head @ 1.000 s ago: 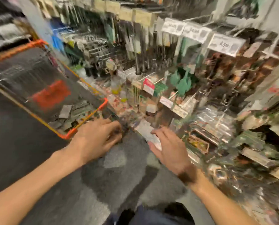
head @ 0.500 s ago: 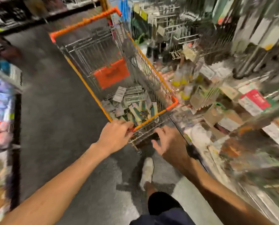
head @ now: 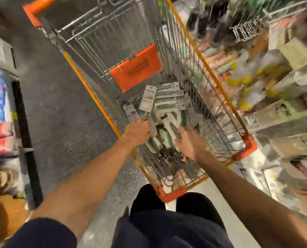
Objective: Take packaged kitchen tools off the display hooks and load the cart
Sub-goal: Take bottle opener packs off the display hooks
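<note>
Both hands are inside the cart [head: 172,195] at its near end. Left hand [head: 138,131] fingers curled at the packs, grip unclear in the blur. Right hand [head: 188,143] fingers spread, released. Packaged tools [head: 168,102] already piled on the cart floor. Display shelves [head: 274,90] along the right edge look stocked, so loading is probably unfinished.

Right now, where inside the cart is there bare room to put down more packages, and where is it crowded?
A narrow strip of wire floor seems bare along the right wall of the cart, beside the pile of packages. The middle is crowded: packages overlap from the orange flap to the left hand and right hand. The near end is too blurred to judge.
</note>
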A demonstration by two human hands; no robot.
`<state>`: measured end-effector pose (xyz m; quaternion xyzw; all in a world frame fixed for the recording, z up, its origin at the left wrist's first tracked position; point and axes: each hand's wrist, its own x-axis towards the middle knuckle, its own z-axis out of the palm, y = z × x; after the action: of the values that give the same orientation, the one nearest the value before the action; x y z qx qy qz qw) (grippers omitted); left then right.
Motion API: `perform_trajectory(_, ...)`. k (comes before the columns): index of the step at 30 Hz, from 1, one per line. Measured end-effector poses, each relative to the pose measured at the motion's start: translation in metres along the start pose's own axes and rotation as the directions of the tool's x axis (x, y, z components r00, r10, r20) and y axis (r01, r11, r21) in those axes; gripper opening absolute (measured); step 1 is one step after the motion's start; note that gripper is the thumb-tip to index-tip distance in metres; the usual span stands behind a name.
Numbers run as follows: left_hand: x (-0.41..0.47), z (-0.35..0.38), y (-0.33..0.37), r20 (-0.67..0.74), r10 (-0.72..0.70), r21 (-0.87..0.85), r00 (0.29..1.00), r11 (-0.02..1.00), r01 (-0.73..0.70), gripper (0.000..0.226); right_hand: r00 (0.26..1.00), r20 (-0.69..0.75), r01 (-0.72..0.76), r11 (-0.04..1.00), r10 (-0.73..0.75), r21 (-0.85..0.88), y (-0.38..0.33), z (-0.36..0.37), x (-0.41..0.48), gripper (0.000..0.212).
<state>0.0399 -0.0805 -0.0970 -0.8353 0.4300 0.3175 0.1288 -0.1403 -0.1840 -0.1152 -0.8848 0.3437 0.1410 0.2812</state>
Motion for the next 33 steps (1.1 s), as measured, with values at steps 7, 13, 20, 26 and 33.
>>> perform_trajectory(7,0.152,0.008,-0.043,0.063,0.01,-0.202,0.998,0.979,0.003,0.046,0.94,0.163,-0.337,0.894,0.3,0.297,0.015,0.031,0.13,0.044)
perform_trajectory(13,0.28,0.032,-0.073,0.079,-0.151,-0.483,0.985,0.859,0.17,0.087,0.699,0.358,-0.683,0.428,0.62,0.592,0.038,0.079,0.228,0.029)
perform_trajectory(20,0.351,0.047,-0.093,0.182,-0.216,-0.734,0.959,0.619,0.279,0.099,0.487,0.503,-0.572,-0.174,0.715,0.801,0.038,0.102,0.309,0.073)
perform_trajectory(26,0.371,0.058,-0.091,0.209,-0.359,-0.827,0.91,0.431,0.36,0.109,0.424,0.485,-0.5,-0.249,0.764,0.829,0.041,0.093,0.34,0.052)
perform_trajectory(33,0.373,0.067,-0.098,0.224,-0.348,-0.848,0.91,0.391,0.358,0.051,0.335,0.523,-0.55,-0.288,0.784,0.784,0.045,0.125,0.392,0.14)
